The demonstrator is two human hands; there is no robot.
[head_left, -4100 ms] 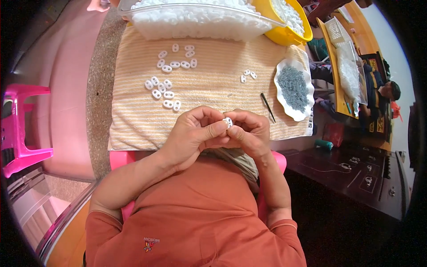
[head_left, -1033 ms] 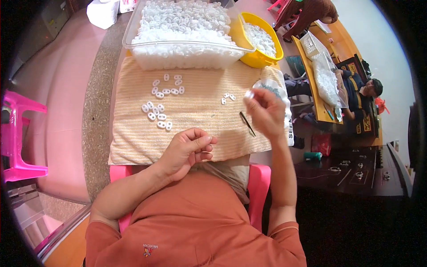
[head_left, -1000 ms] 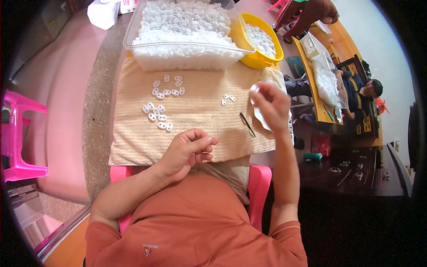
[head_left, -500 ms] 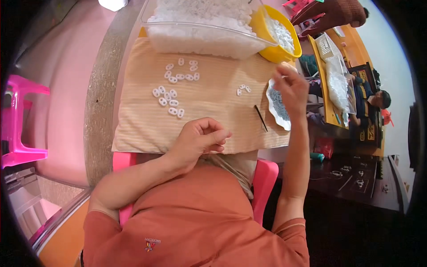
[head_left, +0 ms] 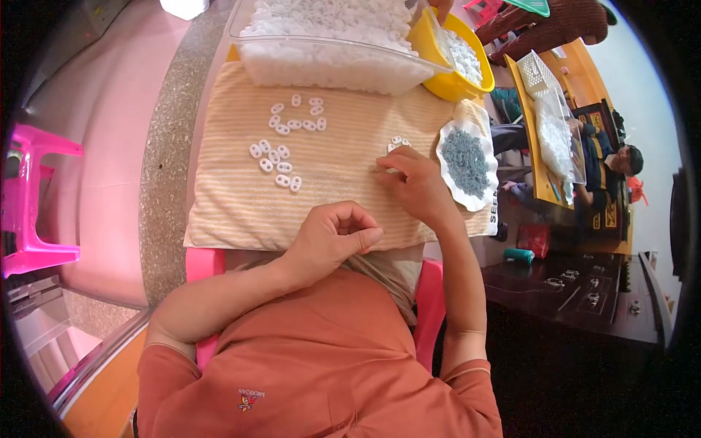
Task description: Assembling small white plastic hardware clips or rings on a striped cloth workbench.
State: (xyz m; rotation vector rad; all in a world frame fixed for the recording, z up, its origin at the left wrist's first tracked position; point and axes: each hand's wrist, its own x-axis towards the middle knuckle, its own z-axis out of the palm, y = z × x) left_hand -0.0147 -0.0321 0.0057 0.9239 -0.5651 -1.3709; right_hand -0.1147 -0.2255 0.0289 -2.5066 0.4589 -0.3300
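My left hand (head_left: pixel 339 235) hovers by the near edge of the striped cloth, its thumb and fingertips pressed together; what they may hold is too small to see. Lower over the cloth is my right hand (head_left: pixel 416 184), its fingers bent in a pinch around something I cannot make out. Just beyond its knuckles lie a few small white pieces (head_left: pixel 396 140). To its right a white wavy-edged dish (head_left: pixel 492 175) holds many small grey-blue parts (head_left: pixel 466 162). White two-holed oval pieces lie in two groups, a farther one (head_left: pixel 293 125) and a nearer one (head_left: pixel 274 155).
A clear plastic bin (head_left: pixel 336 67) heaped with white pieces stands at the far edge, beside a yellow basin (head_left: pixel 447 87) of white pieces. A pink stool (head_left: pixel 44 197) is at left. Another person (head_left: pixel 610 171) sits at a table on the right.
My right hand has come left and nearer, from above the dish to the cloth. The thin black tool that lay there is now hidden. My left hand has barely shifted.
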